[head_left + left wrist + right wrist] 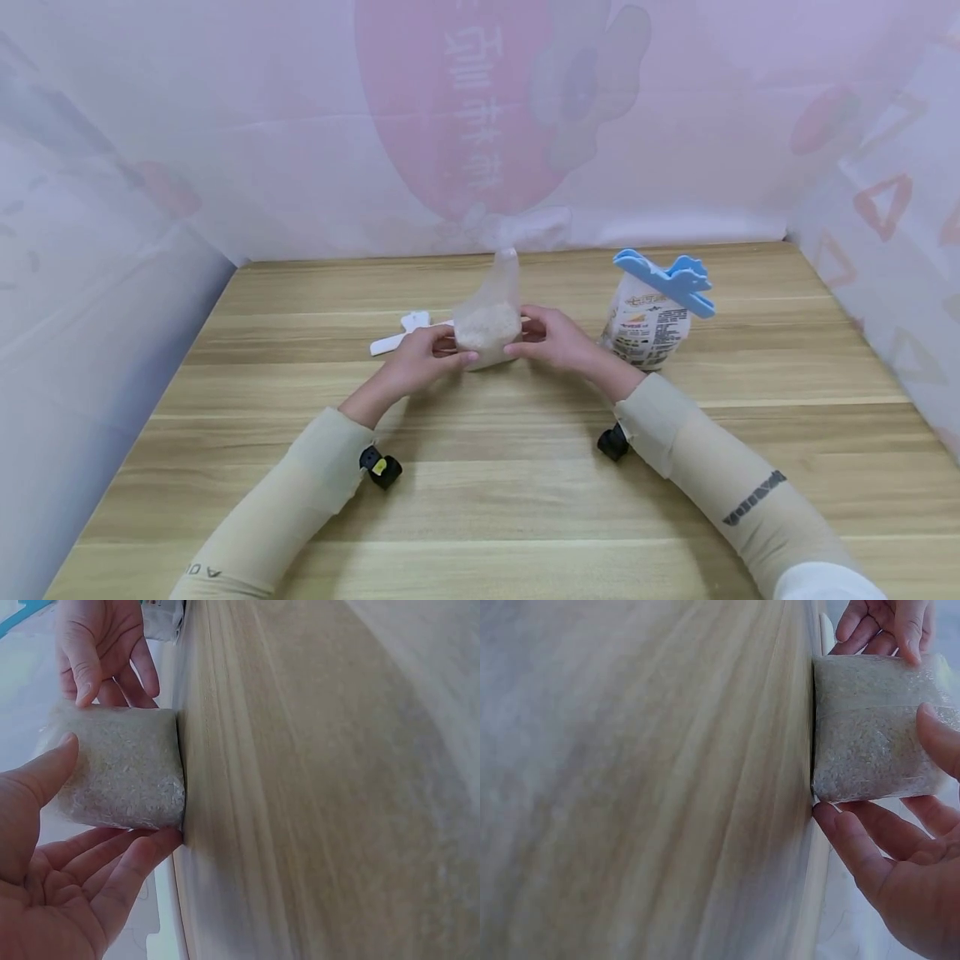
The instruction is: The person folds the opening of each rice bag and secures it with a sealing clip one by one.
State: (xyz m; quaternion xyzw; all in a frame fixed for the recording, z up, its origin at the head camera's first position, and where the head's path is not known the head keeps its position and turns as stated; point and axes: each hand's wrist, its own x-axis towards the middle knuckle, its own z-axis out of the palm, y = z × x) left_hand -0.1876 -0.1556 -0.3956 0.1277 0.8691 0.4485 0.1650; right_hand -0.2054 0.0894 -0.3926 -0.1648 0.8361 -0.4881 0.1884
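Observation:
A clear plastic bag of white rice (487, 327) stands on the wooden table, its thin empty top rising upward and leaning against the back. My left hand (426, 361) holds its left side, thumb on the near face and fingers along the side. On the opposite side my right hand (561, 340) grips it the same way. Close up in the left wrist view, the rice bag (124, 769) has a flat, block-like base touching the table. The right wrist view shows the rice bag (877, 731) between both thumbs. Some fingertips are hidden behind it.
Just behind my left hand lies a white bag clip (387, 343), partly hidden. To the right stands a printed package (647, 329) with a blue clip (667, 282) across its top. A pale printed sheet (300, 167) hangs along the table's back edge.

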